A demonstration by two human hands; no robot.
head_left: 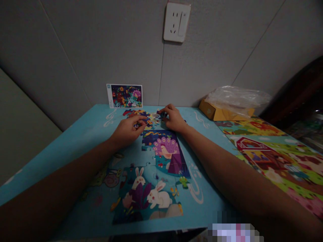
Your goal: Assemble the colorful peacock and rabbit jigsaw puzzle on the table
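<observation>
Through the head camera I face a grey panelled wall (101, 53), and below it a light-blue surface (83, 134) runs toward me. On its right side lies a bright farm picture (277, 164) with a red-roofed barn. In the middle is a partly joined puzzle (157, 178): two white rabbits at the near end, a purple peacock-like bird beyond them, and a notched gap to the left of the bird. At the far right, a yellow box (214, 112) sits under a crumpled clear plastic bag (234, 95). My left hand (130, 130) is past the gap, its fingers curled and narrow (I cannot tell whether they grip anything). My right hand (174, 119) is just beyond the bird, thumb and index finger narrowed on a small dark piece. A picture card (126, 96) leans against the wall at the back, showing the bird and rabbits; higher up is a white socket plate (177, 22). Smallest are the loose pieces (153, 118), clustered between and behind both hands.
</observation>
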